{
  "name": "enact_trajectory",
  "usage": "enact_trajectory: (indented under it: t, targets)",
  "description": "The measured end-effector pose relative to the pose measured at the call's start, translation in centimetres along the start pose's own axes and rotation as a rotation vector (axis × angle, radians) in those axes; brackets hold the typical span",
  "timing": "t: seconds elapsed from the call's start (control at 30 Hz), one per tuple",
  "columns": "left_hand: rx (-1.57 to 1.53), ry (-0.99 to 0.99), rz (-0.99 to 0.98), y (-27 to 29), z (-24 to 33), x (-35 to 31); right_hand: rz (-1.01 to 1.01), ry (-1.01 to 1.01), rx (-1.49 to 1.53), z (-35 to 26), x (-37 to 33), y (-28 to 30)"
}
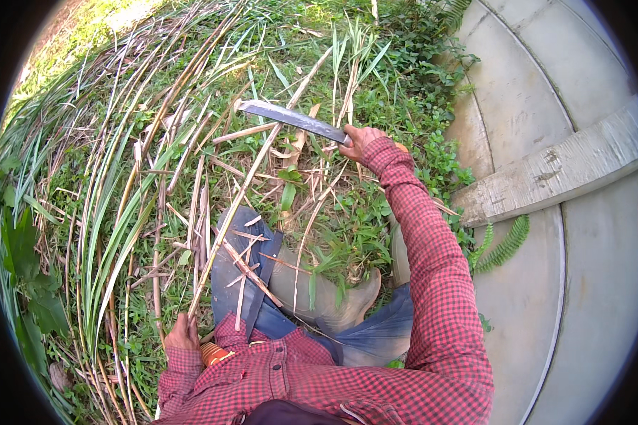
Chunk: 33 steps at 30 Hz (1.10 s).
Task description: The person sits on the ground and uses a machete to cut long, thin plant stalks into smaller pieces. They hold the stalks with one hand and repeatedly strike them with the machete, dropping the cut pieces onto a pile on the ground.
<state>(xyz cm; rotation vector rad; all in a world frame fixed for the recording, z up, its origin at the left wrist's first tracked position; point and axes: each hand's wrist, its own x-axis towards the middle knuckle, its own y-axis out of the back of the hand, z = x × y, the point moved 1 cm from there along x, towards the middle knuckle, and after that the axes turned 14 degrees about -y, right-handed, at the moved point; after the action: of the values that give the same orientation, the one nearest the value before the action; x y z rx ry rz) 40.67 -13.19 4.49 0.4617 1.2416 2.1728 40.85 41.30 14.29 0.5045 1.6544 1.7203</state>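
Observation:
My right hand [365, 142] is closed round the handle of a machete [294, 119], held out in front of me. Its long grey blade points left and lies across a long pale cane stalk [237, 204] in this view; whether the two touch I cannot tell. The lower end of that stalk is in my closed left hand [182, 334], down by my left side. From there it slants up and away past my bent knee. Thin split strips of stalk [247, 269] lie over my blue trouser leg [227, 283].
Long cut stalks with green leaves [113, 248] are heaped on the grass at left. Dry stalk scraps [198, 212] litter the ground ahead. Along the right runs a concrete wall [517, 283] with a thick jutting beam [553, 166] and a fern [503, 248]. Low leafy plants [425, 106] edge it.

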Motion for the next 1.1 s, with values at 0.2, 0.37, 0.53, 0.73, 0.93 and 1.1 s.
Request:
enact_trajectory:
  t: [0.2, 0.37, 0.53, 0.73, 0.93, 1.1]
  targets:
    - [-0.317, -0.015, -0.092, -3.6, 0.7, 3.4, 0.010, -0.479, 0.556, 1.7, -1.1, -6.8]
    - [-0.804, 0.100, -0.309, -7.5, -0.6, 9.4, 0.210, -0.104, 0.791, -2.6, -11.1, -10.7]
    - [-0.975, 0.189, -0.339, -5.0, 4.1, 14.7, -0.115, 0.103, 0.523, -6.6, -17.9, -10.0]
    - [-0.932, 0.266, -0.254, -6.8, 5.4, 15.6, -0.363, 0.227, 0.362, -8.8, -20.8, -9.3]
    - [-1.114, 0.329, -0.452, -7.9, 4.5, 15.4, -0.348, 0.066, 0.253, -6.2, -19.3, -9.1]
    - [-1.307, 0.319, -0.448, -11.3, 4.2, 15.9, -0.354, 0.019, 0.183, -6.6, -19.9, -9.3]
